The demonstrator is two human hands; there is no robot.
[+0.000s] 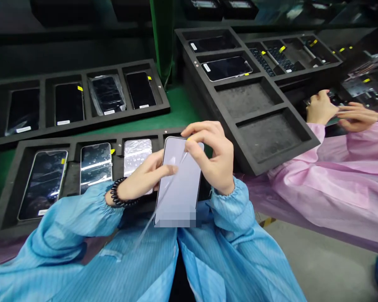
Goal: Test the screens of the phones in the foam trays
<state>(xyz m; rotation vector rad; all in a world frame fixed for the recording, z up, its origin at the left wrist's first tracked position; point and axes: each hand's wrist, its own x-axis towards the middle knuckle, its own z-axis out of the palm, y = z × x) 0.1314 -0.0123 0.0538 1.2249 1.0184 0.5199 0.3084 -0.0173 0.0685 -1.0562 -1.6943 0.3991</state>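
Observation:
A smartphone with a bright, pale screen stands tilted in front of my chest. My left hand is closed round its left edge, its thumb lying on the screen. At the top right corner, my right hand pinches a clear protective film by a small yellow tab. The film is lifted partly off the glass and slants down past the phone's lower left side. Behind my left hand, a phone with wrinkled film sits in the near black tray. Pixel blocks cover the phone's bottom end.
A second black tray with several phones lies behind the near one. To the right, a stacked black tray holds two phones in its far slots. A co-worker in pink sleeves handles parts at the right.

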